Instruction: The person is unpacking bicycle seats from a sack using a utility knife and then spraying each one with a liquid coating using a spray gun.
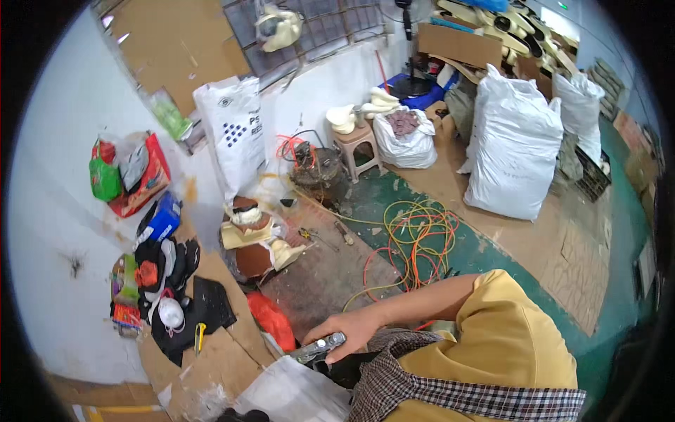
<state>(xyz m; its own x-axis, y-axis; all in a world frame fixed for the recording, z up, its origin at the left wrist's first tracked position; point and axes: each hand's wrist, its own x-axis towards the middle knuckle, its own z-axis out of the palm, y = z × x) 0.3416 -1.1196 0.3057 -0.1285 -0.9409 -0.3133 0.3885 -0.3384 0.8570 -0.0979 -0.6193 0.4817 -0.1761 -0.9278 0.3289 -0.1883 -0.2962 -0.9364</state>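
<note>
My right hand (pixel 353 330), bare and reaching in from a yellow sleeve, is closed around a silver metal tool (pixel 322 347). Its exact kind cannot be made out. The tool lies just above a white sheet or sack (pixel 299 387) at the lower edge. Beside it on the far side is a red plastic bag (pixel 271 320). My left hand does not show. A dark shape (pixel 242 416) at the bottom edge is too cut off to name. A yellow-handled cutter (pixel 200 338) rests on black cloth (pixel 204 309), left of my hand.
Brown cardboard (pixel 242 344) covers the surface on the left. Tangled yellow and orange hoses (pixel 418 235) lie on the green floor. Large white sacks (pixel 517 148) stand at right. A stool (pixel 356 148) holds cream-coloured shaped pieces, and brown and cream pieces (pixel 253 260) lie nearer.
</note>
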